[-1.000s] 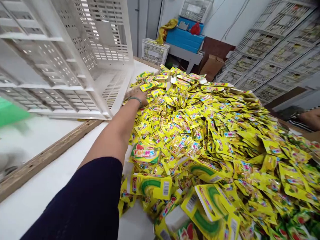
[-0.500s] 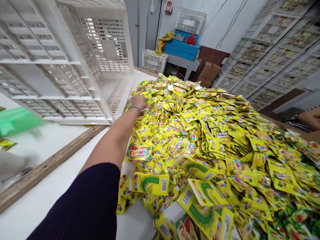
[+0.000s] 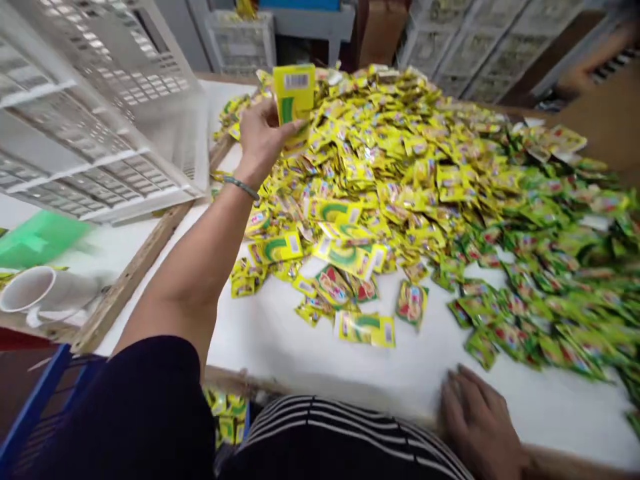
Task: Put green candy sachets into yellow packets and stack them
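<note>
My left hand [image 3: 263, 137] is raised over the far left of a large heap of yellow sachets [image 3: 395, 153] and is closed on a flat yellow carton [image 3: 295, 93] with a barcode and a green arc. A bracelet sits on that wrist. My right hand [image 3: 475, 417] lies flat on the white table [image 3: 320, 353] near its front edge, fingers stretched out, holding nothing. Green sachets [image 3: 550, 293] spread over the right side of the heap. Several flat yellow cartons [image 3: 345, 257] lie at the heap's near edge.
A white slatted plastic crate [image 3: 95, 120] is tipped up at the left, above a wooden table rim [image 3: 135, 273]. A white cup [image 3: 35, 290] and a green sheet [image 3: 35, 237] lie left of it. Stacked crates [image 3: 450, 40] stand at the back. Another person's arm [image 3: 590, 67] shows far right.
My left hand has lifted a yellow carton out of the far end of the heap. The view has tipped downward, and my right hand now shows on the table's front.
</note>
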A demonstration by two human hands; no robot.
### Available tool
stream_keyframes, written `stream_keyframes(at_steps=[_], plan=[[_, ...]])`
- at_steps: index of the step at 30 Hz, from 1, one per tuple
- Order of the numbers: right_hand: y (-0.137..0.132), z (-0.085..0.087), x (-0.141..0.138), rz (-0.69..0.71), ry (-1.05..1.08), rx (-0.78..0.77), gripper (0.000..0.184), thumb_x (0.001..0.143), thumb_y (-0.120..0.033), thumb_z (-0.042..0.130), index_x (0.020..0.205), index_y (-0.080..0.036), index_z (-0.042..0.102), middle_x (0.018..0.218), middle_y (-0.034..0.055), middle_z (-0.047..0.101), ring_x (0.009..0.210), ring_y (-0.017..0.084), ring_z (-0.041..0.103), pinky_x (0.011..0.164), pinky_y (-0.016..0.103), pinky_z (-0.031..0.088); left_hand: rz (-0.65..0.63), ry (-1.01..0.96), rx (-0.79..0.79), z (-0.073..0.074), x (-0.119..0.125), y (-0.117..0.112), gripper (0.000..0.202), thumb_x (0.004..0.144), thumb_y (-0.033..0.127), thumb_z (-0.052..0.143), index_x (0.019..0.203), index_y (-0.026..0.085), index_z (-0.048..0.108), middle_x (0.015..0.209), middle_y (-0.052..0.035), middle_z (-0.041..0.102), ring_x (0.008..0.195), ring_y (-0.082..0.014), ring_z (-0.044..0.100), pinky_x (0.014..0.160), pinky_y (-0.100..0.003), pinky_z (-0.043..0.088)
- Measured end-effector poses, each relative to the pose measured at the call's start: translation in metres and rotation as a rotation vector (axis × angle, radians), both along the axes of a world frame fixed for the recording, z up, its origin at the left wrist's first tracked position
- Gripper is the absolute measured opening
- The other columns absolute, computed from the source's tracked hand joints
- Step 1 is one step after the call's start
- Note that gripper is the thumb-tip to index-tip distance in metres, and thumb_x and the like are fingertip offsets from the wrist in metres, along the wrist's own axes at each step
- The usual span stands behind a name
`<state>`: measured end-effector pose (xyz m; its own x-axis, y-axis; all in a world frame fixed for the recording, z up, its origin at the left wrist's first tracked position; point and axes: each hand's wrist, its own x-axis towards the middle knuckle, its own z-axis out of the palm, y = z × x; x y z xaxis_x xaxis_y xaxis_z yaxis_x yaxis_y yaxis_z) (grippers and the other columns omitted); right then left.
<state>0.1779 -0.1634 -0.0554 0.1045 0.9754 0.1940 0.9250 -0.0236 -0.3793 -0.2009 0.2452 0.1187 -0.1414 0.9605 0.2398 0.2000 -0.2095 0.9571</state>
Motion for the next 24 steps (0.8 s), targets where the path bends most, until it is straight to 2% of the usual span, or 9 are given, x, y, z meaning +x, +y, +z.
stream_keyframes(at_steps=[2, 4, 7, 10, 13, 16, 18, 21, 24], plan=[[-0.005, -0.005, 0.003, -0.040, -0.044, -0.057, 0.033, 0.091, -0.043, 0.048, 0.110, -0.022, 0.065, 0.122, 0.0146, 0.062, 0.115, 0.035, 0.056, 0.096, 0.058, 0.051, -0.031, -0.002, 0.165, 0.000, 0.022, -0.033, 0.028, 0.068, 0.022, 0.075, 0.092, 0.021, 0.061, 0.102, 0.0059, 0.071, 0.106, -0.0167, 0.063, 0.098, -0.032, 0.052], [-0.001, -0.006, 0.004, -0.041, -0.048, -0.052, 0.035, 0.092, -0.041, 0.047, 0.112, -0.018, 0.065, 0.121, 0.0165, 0.062, 0.115, 0.033, 0.055, 0.098, 0.054, 0.049, -0.052, 0.023, 0.203, 0.000, 0.042, -0.076, 0.034, 0.068, 0.027, 0.077, 0.098, 0.022, 0.060, 0.107, 0.0036, 0.070, 0.110, -0.0191, 0.063, 0.099, -0.034, 0.052], [0.006, -0.003, 0.003, -0.023, -0.052, -0.008, 0.035, 0.094, -0.039, 0.046, 0.111, -0.016, 0.065, 0.120, 0.0172, 0.063, 0.114, 0.032, 0.054, 0.099, 0.050, 0.049, -0.134, 0.080, 0.018, -0.007, 0.072, -0.159, 0.051, 0.066, 0.039, 0.080, 0.109, 0.022, 0.060, 0.110, -0.0018, 0.070, 0.115, -0.0252, 0.063, 0.092, -0.036, 0.055], [0.007, 0.000, 0.001, -0.006, -0.035, -0.002, 0.034, 0.094, -0.039, 0.046, 0.110, -0.017, 0.066, 0.122, 0.0165, 0.063, 0.114, 0.031, 0.053, 0.098, 0.049, 0.048, -0.281, 0.021, -0.220, -0.031, 0.102, -0.242, 0.064, 0.060, 0.043, 0.083, 0.115, 0.022, 0.057, 0.101, -0.0051, 0.072, 0.099, -0.0253, 0.069, 0.079, -0.034, 0.059], [0.007, -0.001, 0.004, 0.015, 0.075, -0.008, 0.035, 0.093, -0.041, 0.046, 0.106, -0.018, 0.068, 0.121, 0.0158, 0.064, 0.115, 0.031, 0.054, 0.099, 0.048, 0.047, -0.159, -0.070, -0.422, -0.066, 0.118, -0.302, 0.080, 0.060, 0.042, 0.082, 0.128, 0.025, 0.044, 0.086, -0.0018, 0.072, 0.071, -0.0197, 0.069, 0.060, -0.030, 0.058], [0.016, 0.000, 0.019, -0.027, 0.269, -0.003, 0.036, 0.092, -0.044, 0.045, 0.103, -0.019, 0.068, 0.110, 0.0138, 0.070, 0.105, 0.028, 0.061, 0.093, 0.044, 0.050, 0.024, -0.120, -0.538, -0.092, 0.115, -0.337, 0.103, 0.061, 0.042, 0.081, 0.144, 0.024, 0.021, 0.078, 0.0014, 0.071, 0.065, -0.0184, 0.069, 0.063, -0.032, 0.058], [0.027, 0.002, 0.038, -0.139, 0.291, 0.027, 0.037, 0.092, -0.043, 0.042, 0.103, -0.019, 0.068, 0.106, 0.0135, 0.071, 0.100, 0.027, 0.062, 0.090, 0.044, 0.050, 0.024, -0.003, -0.631, -0.097, 0.102, -0.350, 0.108, 0.066, 0.046, 0.078, 0.148, 0.022, 0.013, 0.074, 0.0015, 0.070, 0.067, -0.0206, 0.070, 0.067, -0.034, 0.058], [0.047, 0.004, 0.068, -0.258, 0.145, 0.049, 0.036, 0.090, -0.043, 0.044, 0.103, -0.018, 0.068, 0.108, 0.0147, 0.069, 0.107, 0.030, 0.059, 0.097, 0.048, 0.045, -0.019, 0.538, -0.644, -0.088, 0.079, -0.357, 0.086, 0.075, 0.051, 0.069, 0.146, 0.024, 0.029, 0.081, -0.0036, 0.072, 0.076, -0.0261, 0.070, 0.071, -0.039, 0.056], [0.063, 0.000, 0.076, -0.185, 0.068, -0.041, 0.030, 0.086, -0.038, 0.051, 0.098, -0.018, 0.069, 0.104, 0.0145, 0.068, 0.106, 0.032, 0.058, 0.096, 0.049, 0.044, -0.033, 1.070, -0.381, -0.076, 0.064, -0.349, 0.067, 0.080, 0.049, 0.065, 0.140, 0.025, 0.044, 0.110, -0.0133, 0.069, 0.102, -0.0332, 0.065, 0.086, -0.046, 0.051]])
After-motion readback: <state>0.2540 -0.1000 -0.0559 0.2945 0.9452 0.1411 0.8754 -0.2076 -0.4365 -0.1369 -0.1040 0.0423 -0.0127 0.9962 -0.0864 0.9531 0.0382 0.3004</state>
